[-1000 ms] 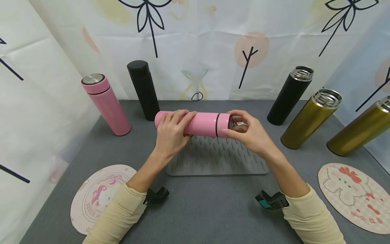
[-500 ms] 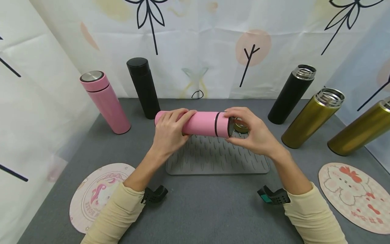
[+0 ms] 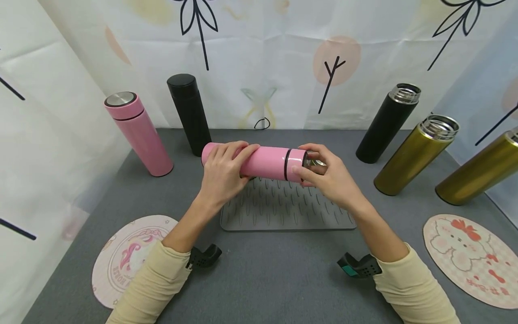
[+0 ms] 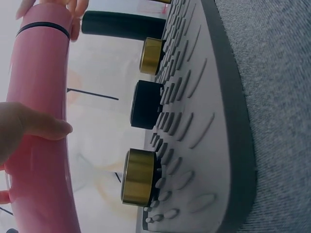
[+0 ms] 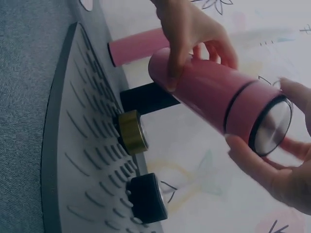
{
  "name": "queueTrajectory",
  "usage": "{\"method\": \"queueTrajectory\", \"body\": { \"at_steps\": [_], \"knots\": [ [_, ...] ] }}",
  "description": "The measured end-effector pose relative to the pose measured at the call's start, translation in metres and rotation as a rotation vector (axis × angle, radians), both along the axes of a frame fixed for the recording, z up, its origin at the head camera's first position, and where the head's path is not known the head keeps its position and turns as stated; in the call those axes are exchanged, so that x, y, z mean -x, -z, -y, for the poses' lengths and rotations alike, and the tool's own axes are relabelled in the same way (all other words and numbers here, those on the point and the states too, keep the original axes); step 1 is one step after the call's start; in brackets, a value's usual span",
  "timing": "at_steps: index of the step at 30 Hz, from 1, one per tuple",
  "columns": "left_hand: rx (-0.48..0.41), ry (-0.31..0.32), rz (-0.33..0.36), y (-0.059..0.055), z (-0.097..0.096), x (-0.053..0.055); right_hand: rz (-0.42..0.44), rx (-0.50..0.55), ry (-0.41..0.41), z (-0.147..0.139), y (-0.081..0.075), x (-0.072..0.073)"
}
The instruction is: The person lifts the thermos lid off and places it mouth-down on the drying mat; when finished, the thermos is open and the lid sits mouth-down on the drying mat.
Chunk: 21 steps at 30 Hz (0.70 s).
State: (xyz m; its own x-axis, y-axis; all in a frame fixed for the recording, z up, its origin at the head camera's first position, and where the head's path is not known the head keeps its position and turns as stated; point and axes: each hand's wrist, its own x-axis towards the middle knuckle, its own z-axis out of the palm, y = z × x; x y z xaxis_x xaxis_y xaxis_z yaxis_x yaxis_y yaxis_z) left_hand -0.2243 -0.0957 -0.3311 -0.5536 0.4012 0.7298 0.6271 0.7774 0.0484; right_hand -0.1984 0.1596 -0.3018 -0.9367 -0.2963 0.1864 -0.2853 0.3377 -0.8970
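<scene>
A pink thermos flask (image 3: 265, 163) is held lying nearly level above the grey ribbed drying mat (image 3: 283, 226). My left hand (image 3: 224, 168) grips its body near the base end, the thumb on the near side in the left wrist view. At the other end my right hand (image 3: 329, 173) holds the flask's pink cap (image 3: 296, 164) between thumb and fingers. The cap sits on the flask below a black ring; its brushed steel top (image 5: 274, 126) faces the right palm. Under the flask, a black cap (image 4: 146, 104) and two gold caps (image 4: 138, 177) stand on the mat.
Another pink flask (image 3: 139, 135) and a black flask (image 3: 190, 114) stand capped at the left. A black flask (image 3: 384, 128) and two gold flasks (image 3: 408, 162) at the right have no caps. Round printed mats (image 3: 465, 256) lie at both sides. A patterned cloth hangs behind.
My right hand's fingers and thumb shift round the cap, the wrist turning one way and back. The flask's base end has risen slightly; my left hand keeps its grip.
</scene>
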Motion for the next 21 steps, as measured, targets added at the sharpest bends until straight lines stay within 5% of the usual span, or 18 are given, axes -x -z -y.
{"method": "queueTrajectory", "body": {
  "at_steps": [4,13,21],
  "knots": [
    [-0.013,0.011,0.022,-0.001,0.001,0.000,-0.121,-0.018,-0.049,-0.003,0.001,0.001],
    [-0.031,0.026,0.033,-0.002,0.002,0.000,-0.587,-0.112,-0.208,-0.010,0.004,0.008],
    [-0.057,0.042,0.029,0.000,0.002,0.001,-0.647,-0.107,-0.207,-0.009,0.005,0.009]
  ]
}}
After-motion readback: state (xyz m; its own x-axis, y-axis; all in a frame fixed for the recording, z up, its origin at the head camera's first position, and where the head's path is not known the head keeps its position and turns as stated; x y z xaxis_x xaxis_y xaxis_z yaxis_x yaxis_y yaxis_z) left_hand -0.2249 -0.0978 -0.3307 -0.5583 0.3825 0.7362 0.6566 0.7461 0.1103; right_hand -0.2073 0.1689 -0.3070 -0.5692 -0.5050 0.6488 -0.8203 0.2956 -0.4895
